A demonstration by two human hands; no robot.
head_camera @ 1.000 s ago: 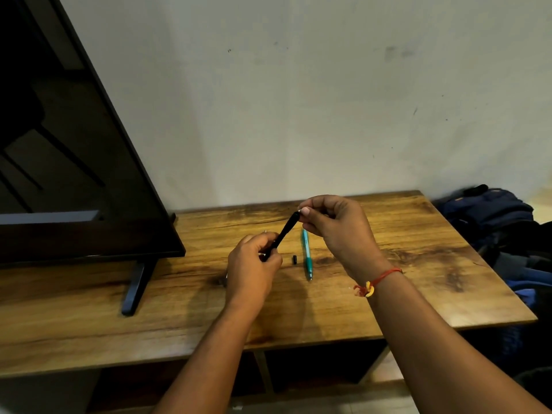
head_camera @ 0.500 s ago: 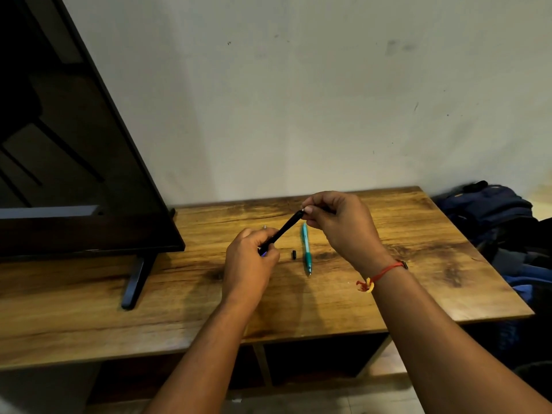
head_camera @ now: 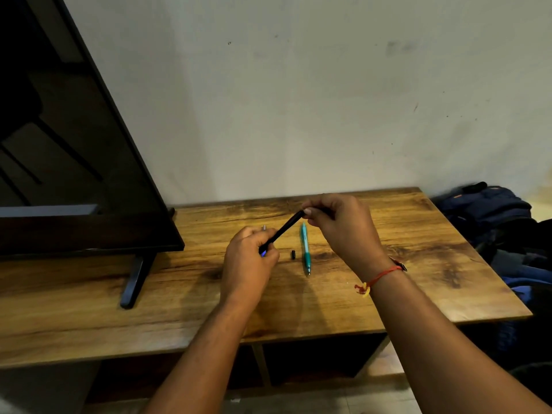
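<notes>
White wall (head_camera: 328, 100) stands behind a brown wooden worktop (head_camera: 418, 264). In the head view, a big dark TV (head_camera: 74, 174) stands on the left of the worktop. A blue bag (head_camera: 493, 210) lies past its right edge.

Both hands are up over the middle of the worktop, a little apart, with a black pen (head_camera: 285, 228) running between them. The left hand (head_camera: 249, 264) is curled round the low end of the pen, where a blue bit (head_camera: 263, 253) peeks out. The right hand (head_camera: 343, 228), with a red string (head_camera: 378, 277) on its wrist, pinches the top end with thumb and fingers. The pen is tilted, low on the left and high on the right, and it does not touch the worktop.

Between the hands, down on the worktop, lies a small black piece (head_camera: 293, 254). It is just beside a green pen (head_camera: 305, 249) that lies flat. A tiny silver bit (head_camera: 264, 227) shows just behind the left hand, too small to tell what it is.

I think the job is about half done. The small black piece looks like it belongs to the black pen, so one part is off. I cannot tell if the pen is coming apart or going back together. Either way, the loose piece and the pen are not joined yet, and the green pen looks untouched.
</notes>
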